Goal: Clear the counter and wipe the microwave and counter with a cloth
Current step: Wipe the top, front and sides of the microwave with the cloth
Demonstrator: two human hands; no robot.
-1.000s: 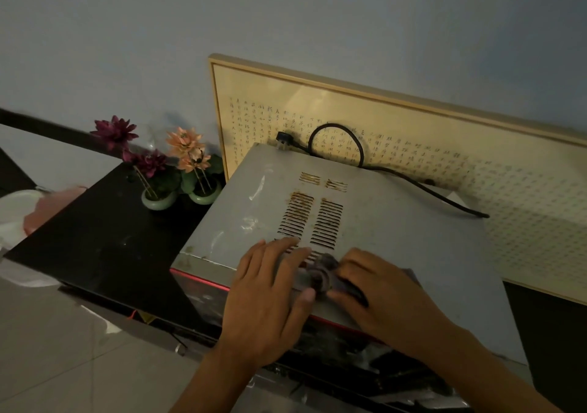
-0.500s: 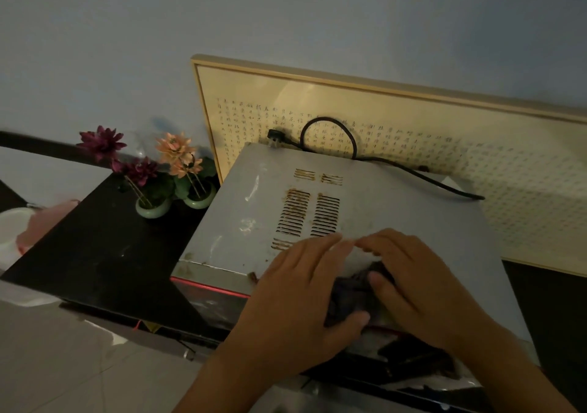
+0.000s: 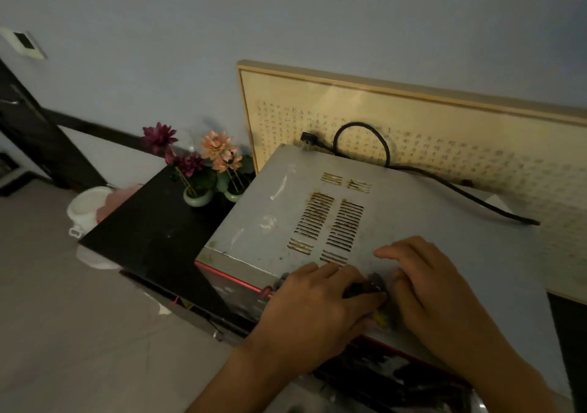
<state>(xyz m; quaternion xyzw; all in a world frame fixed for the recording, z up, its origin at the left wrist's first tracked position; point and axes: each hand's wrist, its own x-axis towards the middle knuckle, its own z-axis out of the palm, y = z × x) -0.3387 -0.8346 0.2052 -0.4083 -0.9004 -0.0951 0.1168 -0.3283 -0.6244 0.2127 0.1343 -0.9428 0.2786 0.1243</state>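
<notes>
Your left hand [image 3: 313, 309] and right hand [image 3: 435, 298] press flat, fingers loosely spread, on a dark cloth [image 3: 365, 287] atop the microwave [image 3: 413, 222]; the framed panel's [image 3: 444, 133] writing is unreadable.

Two bare hands [image 3: 320, 311] [image 3: 438, 298], one grey metal microwave [image 3: 413, 222], one dark crumpled cloth [image 3: 368, 287], two small green ceramic flower pots [image 3: 197, 197] [image 3: 233, 195], one black power cord [image 3: 444, 184], one gold-framed panel [image 3: 444, 120], one white tub [image 3: 84, 211].

Rows of small printed characters on framed panel [image 3: 444, 133] behind microwave [image 3: 413, 222]. Too small and blurred; none legible.
</notes>
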